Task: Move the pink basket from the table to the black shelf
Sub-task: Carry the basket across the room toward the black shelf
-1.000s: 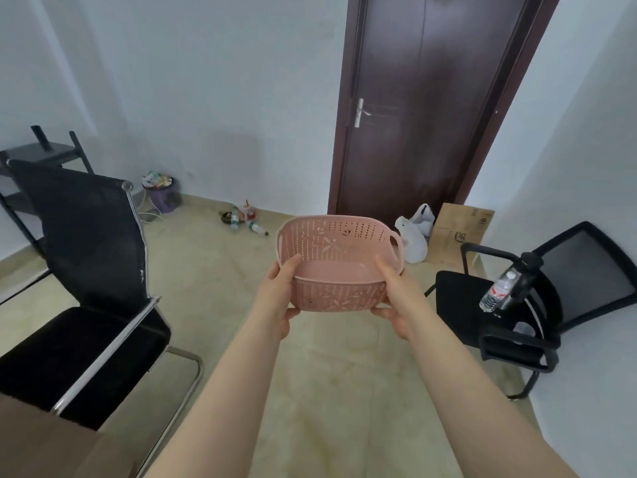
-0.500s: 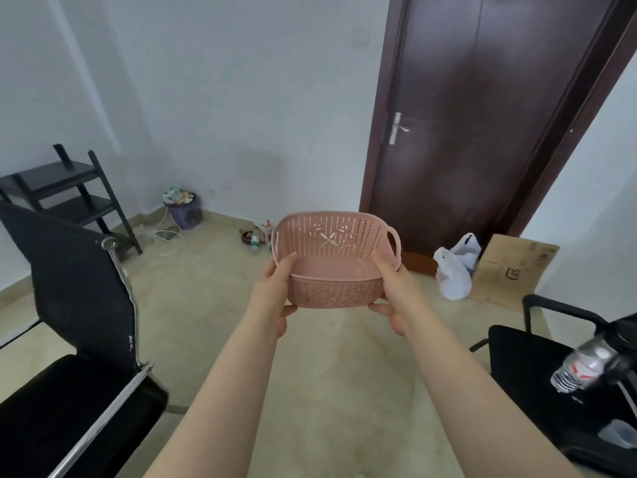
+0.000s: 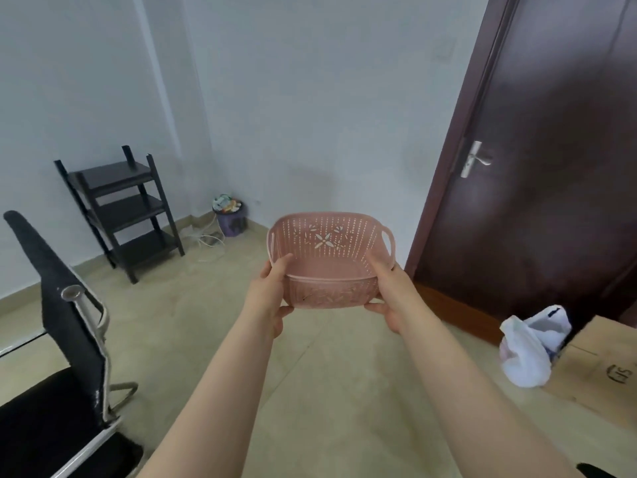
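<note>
1. I've got the pink basket (image 3: pixel 330 260) up in the air out in front of me, well above the floor.
2. Left hand (image 3: pixel 272 298) grip: thumb hooked over the near rim, fingers tucked under the left side.
3. Right hand (image 3: pixel 393 298) grip does the same on the right side.
4. The black shelf (image 3: pixel 124 212) stands by the left wall, well apart from the basket.

Item count, room as seen

One pink basket (image 3: pixel 331 260), two hands (image 3: pixel 272 298) (image 3: pixel 396 298), one black shelf (image 3: pixel 124 208) with three tiers, one black chair (image 3: pixel 58 357), one door (image 3: pixel 551 167), one bin (image 3: pixel 230 215), one white bag (image 3: pixel 531 346), one cardboard box (image 3: pixel 599 370).
</note>
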